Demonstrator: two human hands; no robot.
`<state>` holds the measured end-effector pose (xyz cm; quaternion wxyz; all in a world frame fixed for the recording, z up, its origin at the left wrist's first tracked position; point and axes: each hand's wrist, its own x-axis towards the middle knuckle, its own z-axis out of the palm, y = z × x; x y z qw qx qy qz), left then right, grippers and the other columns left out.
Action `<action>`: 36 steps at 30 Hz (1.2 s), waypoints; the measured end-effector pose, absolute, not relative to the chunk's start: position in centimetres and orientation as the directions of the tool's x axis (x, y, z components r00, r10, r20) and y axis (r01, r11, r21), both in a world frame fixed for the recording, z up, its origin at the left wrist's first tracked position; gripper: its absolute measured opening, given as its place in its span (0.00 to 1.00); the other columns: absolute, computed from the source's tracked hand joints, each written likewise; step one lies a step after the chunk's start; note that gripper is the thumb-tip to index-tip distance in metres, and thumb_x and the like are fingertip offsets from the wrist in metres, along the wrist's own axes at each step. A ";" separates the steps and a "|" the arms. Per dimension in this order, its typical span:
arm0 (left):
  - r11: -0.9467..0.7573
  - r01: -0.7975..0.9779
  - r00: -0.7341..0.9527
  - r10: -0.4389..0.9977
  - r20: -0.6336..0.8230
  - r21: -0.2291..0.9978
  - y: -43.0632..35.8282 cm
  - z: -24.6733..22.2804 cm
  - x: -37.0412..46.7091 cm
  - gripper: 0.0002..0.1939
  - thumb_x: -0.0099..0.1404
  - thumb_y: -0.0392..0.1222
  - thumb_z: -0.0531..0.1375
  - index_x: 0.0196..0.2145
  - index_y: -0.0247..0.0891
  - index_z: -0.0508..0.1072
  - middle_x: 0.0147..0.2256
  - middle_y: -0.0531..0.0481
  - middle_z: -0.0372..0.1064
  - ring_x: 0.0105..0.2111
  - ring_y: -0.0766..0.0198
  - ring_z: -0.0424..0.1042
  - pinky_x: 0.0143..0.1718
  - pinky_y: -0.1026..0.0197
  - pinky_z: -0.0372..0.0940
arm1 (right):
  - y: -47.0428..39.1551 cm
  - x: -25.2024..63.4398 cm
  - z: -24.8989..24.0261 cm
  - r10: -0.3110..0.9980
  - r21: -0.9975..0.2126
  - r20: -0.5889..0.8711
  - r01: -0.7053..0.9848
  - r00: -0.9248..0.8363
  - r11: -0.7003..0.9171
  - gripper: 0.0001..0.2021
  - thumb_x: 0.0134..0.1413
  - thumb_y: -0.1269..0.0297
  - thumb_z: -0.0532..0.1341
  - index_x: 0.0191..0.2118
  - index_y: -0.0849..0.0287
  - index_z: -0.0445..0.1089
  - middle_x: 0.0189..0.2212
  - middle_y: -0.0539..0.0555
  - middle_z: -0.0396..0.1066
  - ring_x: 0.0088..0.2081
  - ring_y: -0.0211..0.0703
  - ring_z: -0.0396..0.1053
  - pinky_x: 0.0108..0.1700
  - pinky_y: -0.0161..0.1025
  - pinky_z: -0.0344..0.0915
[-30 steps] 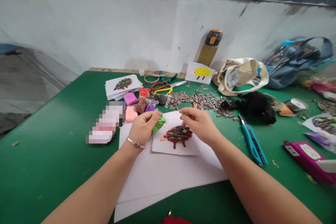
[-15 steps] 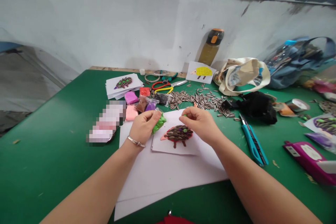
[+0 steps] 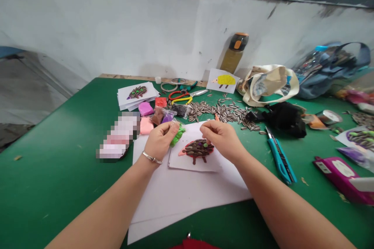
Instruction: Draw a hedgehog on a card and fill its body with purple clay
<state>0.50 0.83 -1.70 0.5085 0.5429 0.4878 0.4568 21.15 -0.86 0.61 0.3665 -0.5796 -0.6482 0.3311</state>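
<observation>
Here's your left hand [image 3: 161, 139], just left of centre in the frame, thumb and fingers pinching a bright green packet [image 3: 177, 135], with a silver bracelet [image 3: 152, 158] at the wrist. Over on the right of centre, your right hand [image 3: 220, 138] has its fingers curled in toward the thumb; whether anything sits between those tips, you can't tell from here. Between your two hands, mid-frame, lies the hedgehog card [image 3: 193, 167]: dark seeds packed across the body, a pink snout pointing left, brown legs, a green dot near the upper right of the body. It rests on large white sheets [image 3: 187, 198] that spread down toward the lower centre.

Just beyond your left hand, a cluster of packets: peach [image 3: 145, 125], pink-violet [image 3: 145, 109], red [image 3: 160, 102], black [image 3: 181, 111]. Above centre, yellow-handled scissors [image 3: 181, 100], and to their right a scatter of loose striped seeds [image 3: 233, 113]. Right of your right hand, a teal cutter [image 3: 280, 156] lies slanted on the green table [image 3: 64, 171].
</observation>
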 end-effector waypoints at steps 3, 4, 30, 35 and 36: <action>0.024 0.022 0.054 0.998 -0.026 0.999 1.1 -1.7 0.5 0.24 0.57 0.56 0.65 0.44 0.35 0.75 0.31 0.49 0.72 0.29 0.66 0.67 0.28 0.65 0.62 | -0.9 20.8 0.4 0.998 -0.888 0.045 0.455 -0.039 0.058 0.09 0.55 0.62 0.57 0.39 0.55 0.72 0.24 0.47 0.73 0.28 0.39 0.72 0.47 0.46 0.65; 0.042 0.001 0.033 0.999 -0.042 0.999 1.2 -1.7 0.5 0.27 0.56 0.55 0.66 0.48 0.35 0.74 0.34 0.48 0.74 0.33 0.64 0.70 0.32 0.63 0.64 | -0.9 20.8 0.3 0.999 -0.900 0.030 0.434 -0.031 0.041 0.10 0.55 0.63 0.57 0.41 0.55 0.72 0.26 0.48 0.74 0.30 0.40 0.74 0.45 0.44 0.66; 0.621 -0.693 0.587 0.781 -0.214 0.366 -2.4 3.4 2.3 0.36 0.70 0.65 0.41 0.63 0.35 0.59 0.55 0.39 0.67 0.60 0.49 0.62 0.62 0.49 0.53 | -3.4 14.1 1.2 0.833 -0.190 0.360 0.842 -0.419 0.505 0.36 0.64 0.43 0.44 0.67 0.66 0.50 0.68 0.59 0.47 0.69 0.57 0.36 0.67 0.63 0.33; 0.546 -0.722 0.477 0.838 -0.266 0.426 -1.7 3.3 0.8 0.46 0.67 0.70 0.41 0.64 0.25 0.54 0.57 0.30 0.64 0.61 0.46 0.59 0.63 0.47 0.49 | -4.7 14.6 0.7 0.765 -0.140 0.353 0.778 -0.539 0.613 0.42 0.62 0.38 0.41 0.69 0.68 0.43 0.69 0.59 0.40 0.70 0.55 0.31 0.68 0.61 0.28; 0.516 -0.733 0.429 0.857 -0.287 0.444 -1.6 3.4 0.7 0.46 0.67 0.69 0.41 0.65 0.24 0.53 0.57 0.28 0.63 0.61 0.45 0.58 0.63 0.47 0.49 | -5.0 14.3 0.7 0.726 -0.128 0.357 0.739 -0.587 0.661 0.42 0.62 0.38 0.41 0.69 0.67 0.42 0.70 0.59 0.38 0.70 0.53 0.30 0.68 0.59 0.27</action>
